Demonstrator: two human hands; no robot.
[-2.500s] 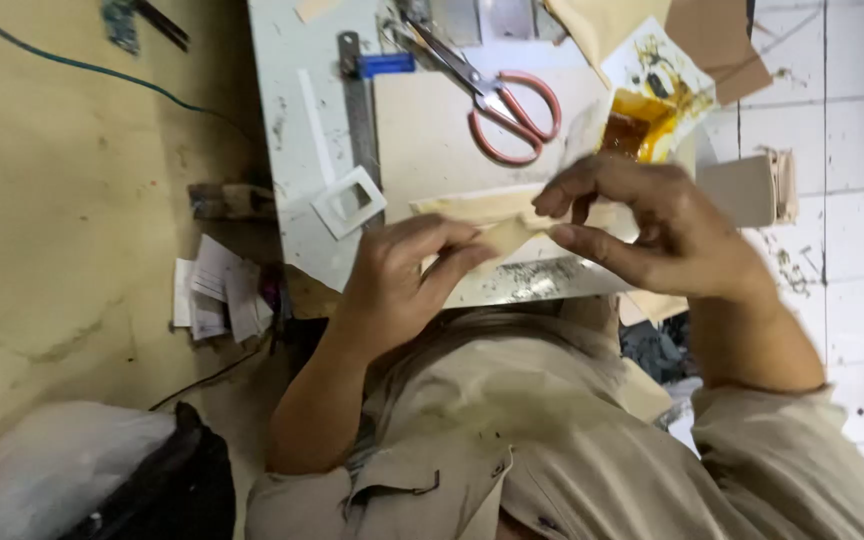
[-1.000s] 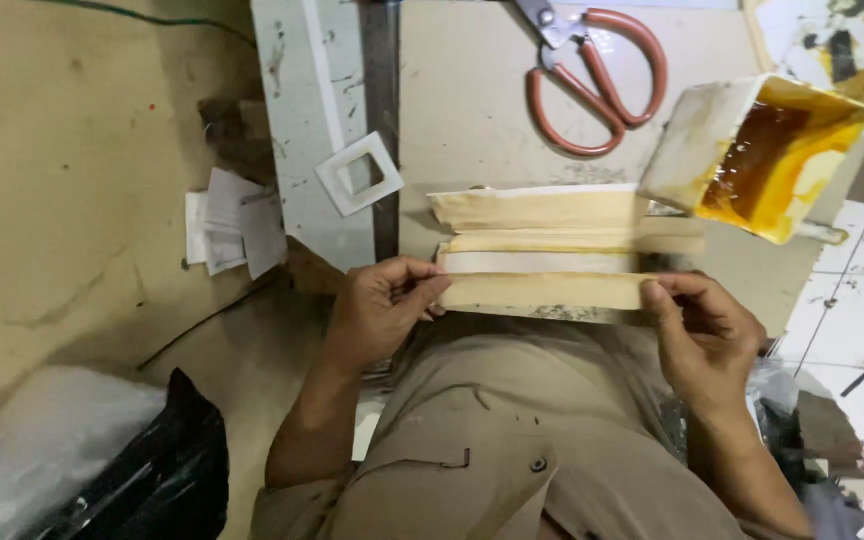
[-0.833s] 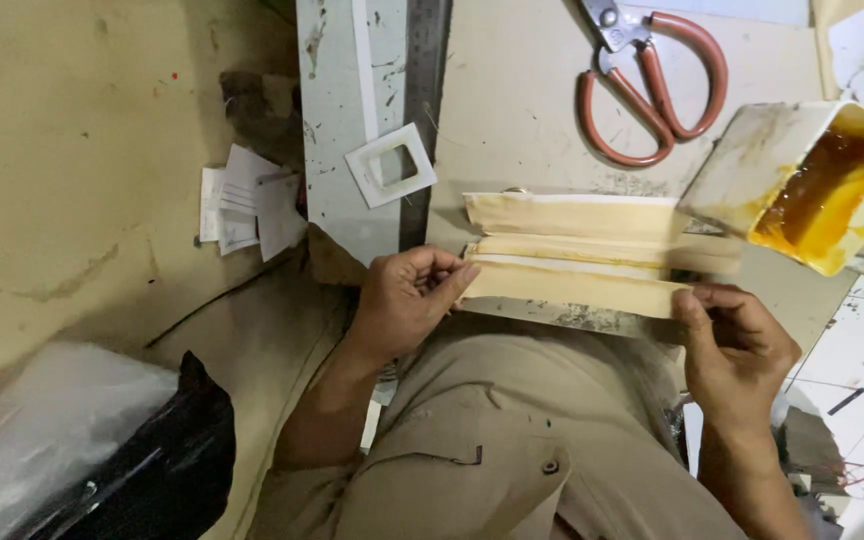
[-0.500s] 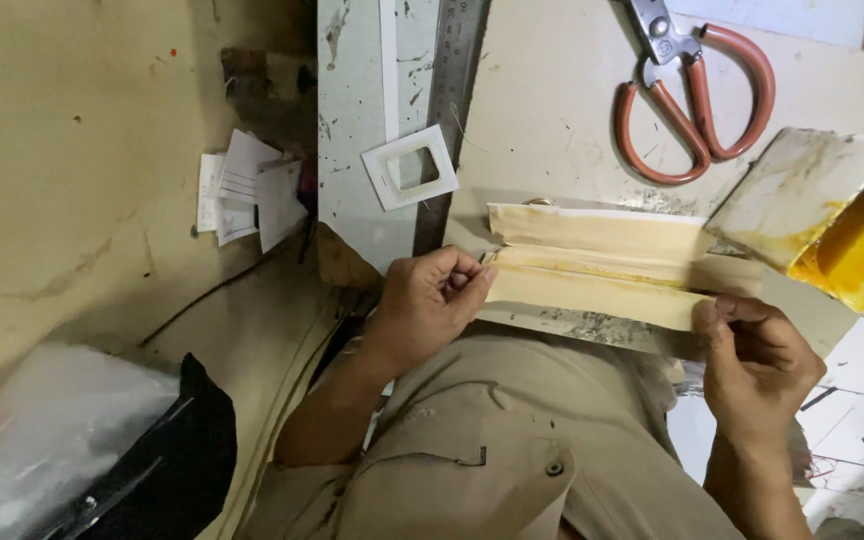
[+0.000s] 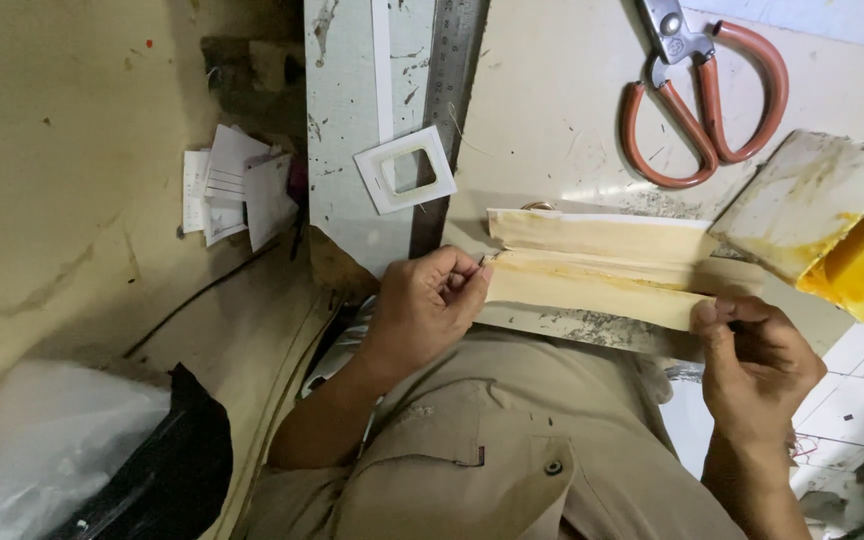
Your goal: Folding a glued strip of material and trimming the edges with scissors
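The person sits at a board-like work surface and holds a long folded strip of tan paper, stained yellow along its middle crease. The strip lies flat at the near edge of the surface, just in front of the person's body.

The left hand is curled at the strip's left end — thumb and forefinger are pressed together there, pinching the corner of the paper. The right hand holds the other end; its thumb lies on top of the strip's right corner and the fingers are folded under, so the paper is gripped between them.

Behind the strip, a pair of scissors with red-orange handles lies on the surface, well apart from both hands. At the right, near the strip's far end, there is a white tray smeared with thick yellow glue. A small white square frame rests partly on a steel ruler, which runs away from the person. On the floor at the left lie some white paper scraps, and nearer — a clear plastic bag beside something black.
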